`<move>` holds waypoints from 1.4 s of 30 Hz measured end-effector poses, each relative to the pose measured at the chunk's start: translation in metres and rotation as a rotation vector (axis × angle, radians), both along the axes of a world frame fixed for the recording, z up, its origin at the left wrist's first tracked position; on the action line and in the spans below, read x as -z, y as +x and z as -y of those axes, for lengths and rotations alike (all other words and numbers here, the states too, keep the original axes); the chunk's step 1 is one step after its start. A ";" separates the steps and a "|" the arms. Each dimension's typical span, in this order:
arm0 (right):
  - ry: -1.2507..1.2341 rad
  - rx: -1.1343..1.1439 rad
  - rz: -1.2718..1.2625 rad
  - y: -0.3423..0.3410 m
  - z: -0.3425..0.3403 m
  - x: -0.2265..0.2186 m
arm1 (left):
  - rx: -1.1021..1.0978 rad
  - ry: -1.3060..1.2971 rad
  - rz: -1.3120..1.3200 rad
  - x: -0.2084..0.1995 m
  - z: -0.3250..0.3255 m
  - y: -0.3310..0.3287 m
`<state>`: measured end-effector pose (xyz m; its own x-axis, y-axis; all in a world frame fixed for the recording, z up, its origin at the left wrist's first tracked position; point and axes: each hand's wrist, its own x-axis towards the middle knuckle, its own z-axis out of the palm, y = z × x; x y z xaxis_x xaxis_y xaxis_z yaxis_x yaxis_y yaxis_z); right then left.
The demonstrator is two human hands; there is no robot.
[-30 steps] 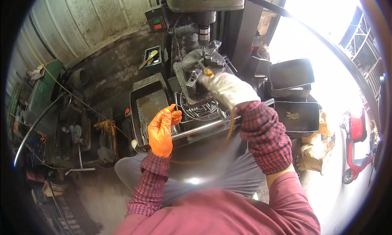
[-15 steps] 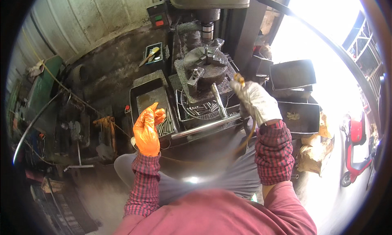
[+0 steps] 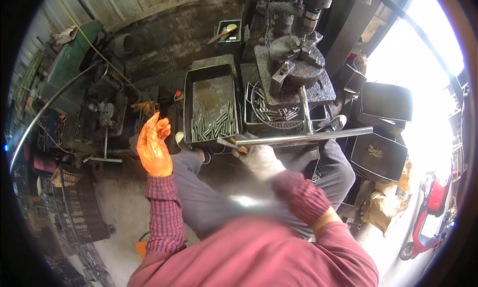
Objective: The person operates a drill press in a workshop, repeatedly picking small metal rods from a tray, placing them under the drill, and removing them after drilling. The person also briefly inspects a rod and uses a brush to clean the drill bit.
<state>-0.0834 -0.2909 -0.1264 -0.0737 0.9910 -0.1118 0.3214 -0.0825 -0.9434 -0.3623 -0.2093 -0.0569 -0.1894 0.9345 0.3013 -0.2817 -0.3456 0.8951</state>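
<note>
A cluttered workshop, its floor (image 3: 127, 202) grey. The right hand (image 3: 260, 161), white-gloved, closes its fingers around a small yellow-fitted tool (image 3: 242, 150); the left hand's (image 3: 155, 150) orange-gloved fingers curl loosely, any grip hidden. Just beyond the right fingers, a tray (image 3: 205, 90) holds metal rods (image 3: 225, 121); farther, rightward, stands a drill press (image 3: 312, 18).
</note>
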 end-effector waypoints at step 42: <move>0.533 0.685 -0.947 0.184 0.040 -0.158 | 0.417 0.207 -0.956 -0.071 -0.176 0.344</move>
<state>0.1002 -0.3313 0.0321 0.6331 0.7640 0.1242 -0.4475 0.4922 -0.7467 -0.0179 -0.0338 0.0141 0.5338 0.7842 0.3163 0.3757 -0.5550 0.7422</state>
